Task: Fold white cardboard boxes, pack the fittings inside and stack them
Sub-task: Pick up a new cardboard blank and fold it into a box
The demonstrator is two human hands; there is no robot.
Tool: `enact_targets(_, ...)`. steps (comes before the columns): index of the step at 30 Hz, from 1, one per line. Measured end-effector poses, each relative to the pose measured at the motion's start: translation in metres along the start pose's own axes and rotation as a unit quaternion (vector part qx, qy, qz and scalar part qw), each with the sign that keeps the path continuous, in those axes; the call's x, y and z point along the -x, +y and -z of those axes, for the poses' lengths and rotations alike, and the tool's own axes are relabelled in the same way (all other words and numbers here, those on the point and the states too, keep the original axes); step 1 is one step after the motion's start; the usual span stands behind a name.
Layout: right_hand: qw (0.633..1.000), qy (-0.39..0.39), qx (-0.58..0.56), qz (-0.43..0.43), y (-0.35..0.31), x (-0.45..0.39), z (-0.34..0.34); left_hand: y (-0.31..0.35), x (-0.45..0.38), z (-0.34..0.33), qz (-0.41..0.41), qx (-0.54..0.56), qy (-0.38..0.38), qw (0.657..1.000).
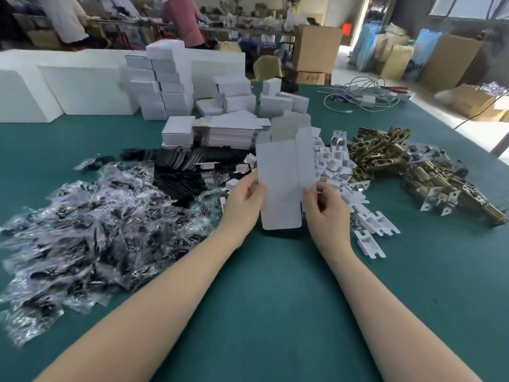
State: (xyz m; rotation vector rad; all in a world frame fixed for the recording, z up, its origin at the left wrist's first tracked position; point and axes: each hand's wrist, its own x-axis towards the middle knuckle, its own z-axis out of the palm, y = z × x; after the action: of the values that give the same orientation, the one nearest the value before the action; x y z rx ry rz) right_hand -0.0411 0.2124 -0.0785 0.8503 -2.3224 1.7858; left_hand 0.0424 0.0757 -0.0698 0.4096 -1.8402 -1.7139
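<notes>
A busy workshop with a wide table covered in green felt (pixel 264 299); people stand at cluttered benches far behind. At the far left edge of the table sit large white foam blocks (pixel 68 86). Nearer, on the left, spreads a heap of small clear plastic bags holding dark parts (pixel 91 230). Behind the heap, left of centre, rise stacks of folded white cardboard boxes (pixel 165 84), and in front of them a pile of flat, unfolded white box blanks (pixel 228 132) beside a spill of black flat pieces (pixel 179 166).

At the centre, above the table, both hands hold up one flat white cardboard box blank (pixel 283 186), standing nearly upright with its flaps open at the top. The left hand (pixel 242 202) pinches the blank's left edge, thumb in front. The right hand (pixel 326 209) grips the right edge, its fingers curled round the card.

Just right of the hands lies a scatter of small white cardboard inserts (pixel 358 210). Further right is a pile of brass-coloured metal fittings (pixel 413 169). At the far right rear, a tangle of white cables (pixel 363 95) lies on the table.
</notes>
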Motion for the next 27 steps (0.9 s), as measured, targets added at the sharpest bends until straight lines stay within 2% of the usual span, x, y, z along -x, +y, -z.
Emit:
enact_targets(2,1.0,-0.002,0.01,0.014,-0.002,0.002,0.001,-0.005,0.006,0.004,-0.001,-0.011,-0.021,1.0)
enact_targets(5,0.998,0.015,0.026,0.058,-0.006,0.01,0.0,-0.009,0.013,0.005,-0.01,-0.009,-0.008,1.0)
enact_targets(7,0.991,0.016,0.062,0.114,-0.012,0.015,-0.002,-0.006,0.017,0.001,-0.033,0.04,-0.057,0.997)
enact_targets(9,0.979,-0.025,0.09,0.184,-0.017,0.019,-0.004,-0.001,0.019,0.0,-0.034,0.049,-0.115,0.992)
enact_targets(11,0.969,-0.109,0.079,0.208,-0.019,0.021,-0.007,0.003,0.02,0.003,-0.014,0.033,-0.142,0.989)
enact_targets(13,0.961,-0.169,0.101,0.194,-0.019,0.022,-0.012,0.001,0.017,0.007,0.047,0.114,-0.135,0.983)
enact_targets(15,0.961,-0.164,0.144,0.173,-0.017,0.023,-0.017,-0.004,0.012,0.007,0.129,0.229,-0.09,0.961)
enact_targets(16,0.961,-0.153,0.163,0.163,-0.016,0.023,-0.019,-0.006,0.009,0.007,0.14,0.244,-0.057,0.958)
enact_targets(18,0.968,-0.14,0.168,0.125,-0.015,0.023,-0.02,-0.007,0.007,0.006,0.143,0.252,-0.031,0.957)
enact_targets(21,0.977,-0.125,0.16,0.072,-0.011,0.021,-0.018,-0.005,0.009,0.005,0.132,0.244,-0.035,0.96)
enact_targets(27,0.982,-0.116,0.138,0.054,-0.012,0.02,-0.017,-0.003,0.01,0.009,0.112,0.255,-0.069,0.958)
